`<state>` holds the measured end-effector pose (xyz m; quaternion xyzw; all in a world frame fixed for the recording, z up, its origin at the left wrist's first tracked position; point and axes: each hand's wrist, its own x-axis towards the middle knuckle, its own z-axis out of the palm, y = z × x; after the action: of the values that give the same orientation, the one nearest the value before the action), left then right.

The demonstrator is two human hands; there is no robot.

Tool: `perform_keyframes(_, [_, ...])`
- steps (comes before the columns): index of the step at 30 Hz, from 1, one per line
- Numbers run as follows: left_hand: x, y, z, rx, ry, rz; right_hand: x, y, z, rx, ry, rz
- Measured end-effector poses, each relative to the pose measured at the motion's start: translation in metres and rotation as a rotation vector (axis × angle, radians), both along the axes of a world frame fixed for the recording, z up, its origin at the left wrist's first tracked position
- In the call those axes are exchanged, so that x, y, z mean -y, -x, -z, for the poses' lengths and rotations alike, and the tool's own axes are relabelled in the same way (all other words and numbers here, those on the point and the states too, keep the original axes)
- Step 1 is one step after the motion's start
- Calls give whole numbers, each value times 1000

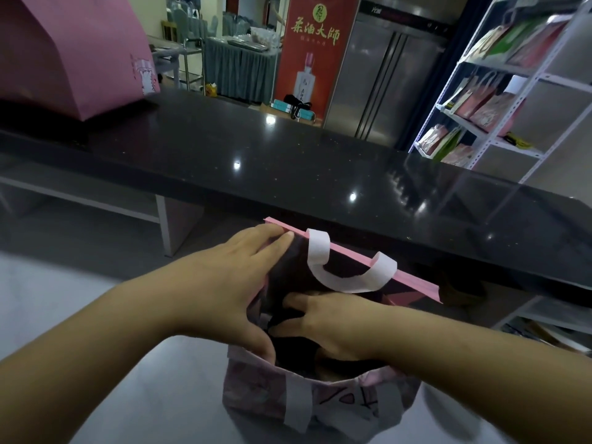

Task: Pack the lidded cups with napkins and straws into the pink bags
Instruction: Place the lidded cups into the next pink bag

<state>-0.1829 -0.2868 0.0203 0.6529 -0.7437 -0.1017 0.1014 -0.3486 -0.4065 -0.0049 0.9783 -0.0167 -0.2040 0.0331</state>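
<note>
You are at the packing step, working in the mouth of a pink bag (256,392) that stands on the grey surface just before the black counter (224,161).

Your left hand (230,283) lies along the bag's left wall. Its fingers are straight and pressed together with their tips on the far rim, keeping the mouth wide. Your right hand (330,325) reaches in from the right. 2 of its fingers show, spread apart, and the rest dip into the dark, so I cannot tell whether they hold anything.

A brownish shape low inside may be a cup, but it is too dim to be sure. No napkin or straw shows.

I judge the next move calls for you to settle the contents upright and draw the right hand out past the white handle (339,277) without snagging it. Keep the left hand bracing the wall so the bag does not fold.

A second bag (64,52) sits on the counter's far left.

The red banner (315,33) carries 4 gold characters. The last 3 read 酒大師, and the first is unclear. Dark marks and a heart shape are printed on the bag's near face, but I cannot read them. The steel fridge (394,75) has a small logo, too small to read.
</note>
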Motion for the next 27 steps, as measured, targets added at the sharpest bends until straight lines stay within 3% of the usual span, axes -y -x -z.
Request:
perform_keyframes(7, [1,-6,-7,-44,84,-8,0,11,-27,51,-102,154])
perform_keyframes(12, [3,-6,-19,-95,179,-40,-12,36,-82,280,-154,268])
perform_keyframes(17, [2,4,-34,-9,273,-32,-29,79,-120,542,-159,370])
perform_keyframes(22, [-1,42,-62,-17,420,78,-37,132,-124,691,-98,473])
perform_keyframes(27, [7,111,-78,-4,440,227,-31,197,-105,723,-108,634])
